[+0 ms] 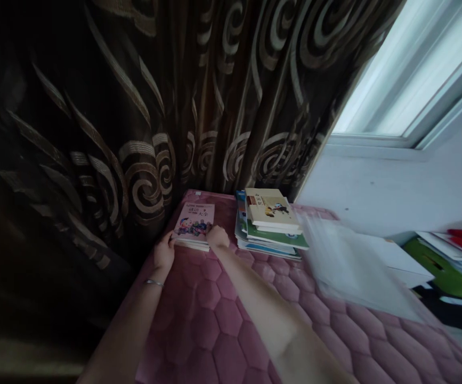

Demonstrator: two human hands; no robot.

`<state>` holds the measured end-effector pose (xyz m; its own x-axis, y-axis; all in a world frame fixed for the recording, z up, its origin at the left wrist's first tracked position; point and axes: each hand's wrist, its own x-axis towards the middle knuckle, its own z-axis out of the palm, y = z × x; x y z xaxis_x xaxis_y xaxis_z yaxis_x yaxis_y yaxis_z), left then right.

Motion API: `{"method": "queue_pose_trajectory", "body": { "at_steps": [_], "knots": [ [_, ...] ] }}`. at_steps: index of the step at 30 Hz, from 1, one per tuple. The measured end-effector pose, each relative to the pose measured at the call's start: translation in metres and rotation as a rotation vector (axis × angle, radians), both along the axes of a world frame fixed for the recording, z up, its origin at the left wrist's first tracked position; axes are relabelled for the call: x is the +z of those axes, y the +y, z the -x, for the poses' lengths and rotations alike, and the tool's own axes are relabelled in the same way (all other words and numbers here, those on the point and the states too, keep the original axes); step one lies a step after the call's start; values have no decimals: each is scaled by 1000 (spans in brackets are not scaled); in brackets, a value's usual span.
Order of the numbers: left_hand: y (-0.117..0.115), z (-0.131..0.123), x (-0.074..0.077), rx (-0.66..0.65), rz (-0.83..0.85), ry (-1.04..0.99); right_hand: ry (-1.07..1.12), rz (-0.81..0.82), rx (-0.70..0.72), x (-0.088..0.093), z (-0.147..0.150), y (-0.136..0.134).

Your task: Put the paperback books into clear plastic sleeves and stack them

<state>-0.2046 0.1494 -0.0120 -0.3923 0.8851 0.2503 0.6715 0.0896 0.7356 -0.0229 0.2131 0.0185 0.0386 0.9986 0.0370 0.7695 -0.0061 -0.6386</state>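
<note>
A small stack of books topped by a pink picture book (195, 220) lies at the far corner of a pink quilted mattress (231, 325). My left hand (163, 253) grips the stack's near left corner, fingers curled on its edge; a thin bracelet is on that wrist. My right hand (216, 236) rests closed on the stack's near right corner. Both arms reach forward across the quilt.
A taller stack of books (269, 224) sits just right of the pink one. Blurred white sheets (346, 266) lie further right, with green and red folders (446, 266) beyond. A dark patterned curtain (143, 117) hangs behind; a window (414, 80) is upper right.
</note>
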Motion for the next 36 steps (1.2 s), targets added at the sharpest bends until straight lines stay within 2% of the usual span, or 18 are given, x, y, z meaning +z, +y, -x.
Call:
{"method": "queue_pose_trajectory", "body": {
  "at_steps": [4,9,15,19,29,36],
  "knots": [
    [0,-2,-1,25,7,49,-6,63,5,4,-5,-2],
    [-1,-3,-1,37,11,87,35,-34,110,7,-23,-23],
    [0,-3,-2,39,15,114,67,-159,295,-17,-39,-57],
    [2,-2,-5,36,26,135,5,-182,247,-27,-34,-61],
    [3,0,-7,54,70,172,-134,-194,188,-32,-27,-58],
    [1,-5,2,85,84,186,-162,-222,211,-25,-28,-63]
  ]
}}
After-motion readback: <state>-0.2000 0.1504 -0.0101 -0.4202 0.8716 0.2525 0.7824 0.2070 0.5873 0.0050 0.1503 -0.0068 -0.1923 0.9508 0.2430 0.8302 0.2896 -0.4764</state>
